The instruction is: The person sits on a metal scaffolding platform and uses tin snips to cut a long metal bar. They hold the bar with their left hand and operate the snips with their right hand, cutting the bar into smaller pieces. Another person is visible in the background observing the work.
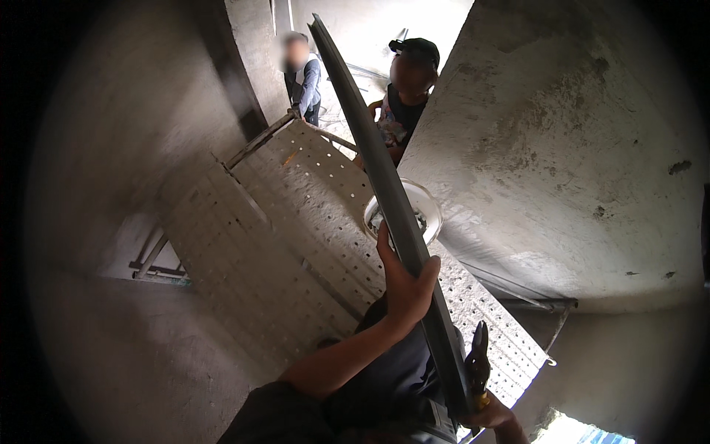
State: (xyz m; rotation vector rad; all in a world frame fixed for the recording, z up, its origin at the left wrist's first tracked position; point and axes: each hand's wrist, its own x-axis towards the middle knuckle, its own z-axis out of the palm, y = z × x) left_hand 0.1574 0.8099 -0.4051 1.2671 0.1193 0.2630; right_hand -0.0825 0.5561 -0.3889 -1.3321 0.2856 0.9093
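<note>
A long, dark metal channel slants across the view, from the upper middle down to my lap. My left hand is closed around its middle, the thumb on the right side and the fingers on the left. Down at the channel's near end, my right hand grips a black-jawed hand tool with a yellow part by the handle. It looks like tin snips or pliers, its jaws pointing up beside the channel. The right fingers also seem to touch the channel's end, though they are partly hidden.
I am on a perforated metal scaffold platform with a tube frame. Behind the channel stands a white bucket with bits inside. Beyond the platform are a person in a dark cap and another person. A rough plaster wall rises on the right.
</note>
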